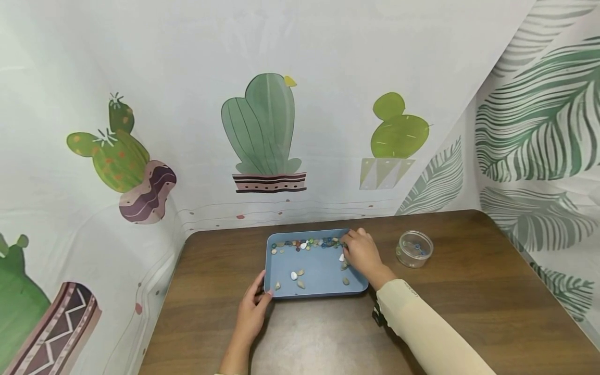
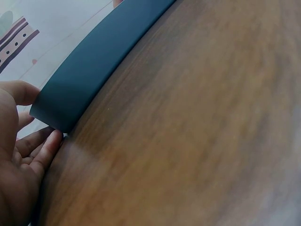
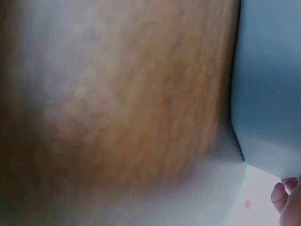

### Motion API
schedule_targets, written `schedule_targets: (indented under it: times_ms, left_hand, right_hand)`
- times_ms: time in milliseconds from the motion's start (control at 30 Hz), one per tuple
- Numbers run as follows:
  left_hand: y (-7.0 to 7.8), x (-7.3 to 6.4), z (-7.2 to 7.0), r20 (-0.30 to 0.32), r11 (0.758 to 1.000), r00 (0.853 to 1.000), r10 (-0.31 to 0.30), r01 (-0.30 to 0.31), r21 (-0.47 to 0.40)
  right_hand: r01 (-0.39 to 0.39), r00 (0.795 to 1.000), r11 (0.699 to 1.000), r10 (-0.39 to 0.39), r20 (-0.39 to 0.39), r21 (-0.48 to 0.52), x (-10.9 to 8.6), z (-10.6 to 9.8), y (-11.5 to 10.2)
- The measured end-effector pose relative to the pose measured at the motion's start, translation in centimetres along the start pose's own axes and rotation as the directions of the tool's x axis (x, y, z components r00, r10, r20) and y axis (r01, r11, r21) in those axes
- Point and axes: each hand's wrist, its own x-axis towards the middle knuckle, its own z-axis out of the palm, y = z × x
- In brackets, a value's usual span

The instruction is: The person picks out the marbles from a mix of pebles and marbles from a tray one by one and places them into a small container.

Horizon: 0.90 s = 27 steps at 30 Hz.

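Small coloured stones (image 1: 303, 245) lie in a loose line along the far wall of a shallow blue rectangular tray (image 1: 319, 268), which sits flat on the brown wooden desk (image 1: 211, 312). The tray's raised sides probably serve to stop them rolling off. Nearer the front and right, lighter pieces lie scattered: a white pebble (image 1: 294, 275), with tan pebbles (image 1: 301, 284) beside it and others farther off.

The hands are well apart, at opposite corners. The left hand (image 1: 250, 312) grips the near left corner, thumb at the front and other fingers round the side, a hold that seems meant to steady the tray. The right hand (image 1: 363, 253) reaches over the far right corner with fingers bent down at the end of the line; whether they pinch a stone cannot be told, since the hand itself hides the tips.

Right of the tray, apart from it, a clear round container (image 1: 411, 262) stands upright with a few bluish pieces inside, seemingly placed within easy reach of that hand.
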Motion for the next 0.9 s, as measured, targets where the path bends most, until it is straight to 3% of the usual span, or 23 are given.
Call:
schedule_targets:
  times_ms: [167, 367, 600, 900]
  left_hand:
    - [0.0, 0.0, 0.0, -0.001, 1.0, 1.0, -0.002, 0.002, 0.013]
    - [0.0, 0.0, -0.1, -0.003, 1.0, 1.0, -0.016, 0.016, 0.022]
    - [0.0, 0.1, 0.0, -0.006, 1.0, 1.0, -0.007, 0.007, 0.009]
    - [0.0, 0.0, 0.0, -0.007, 1.0, 1.0, -0.004, 0.004, 0.006]
  right_hand:
    - [-0.001, 1.0, 1.0, 0.002, -0.014, 0.012, 0.0, -0.1, 0.0]
    - [-0.014, 0.998, 0.993, 0.021, -0.061, 0.118, -0.2, -0.2, 0.0]
    - [-0.073, 0.989, 0.943, 0.112, -0.101, 0.325, -0.4, -0.9, 0.3]
    - [-0.097, 0.975, 0.923, 0.162, -0.149, 0.372, -1.3, -1.9, 1.0]
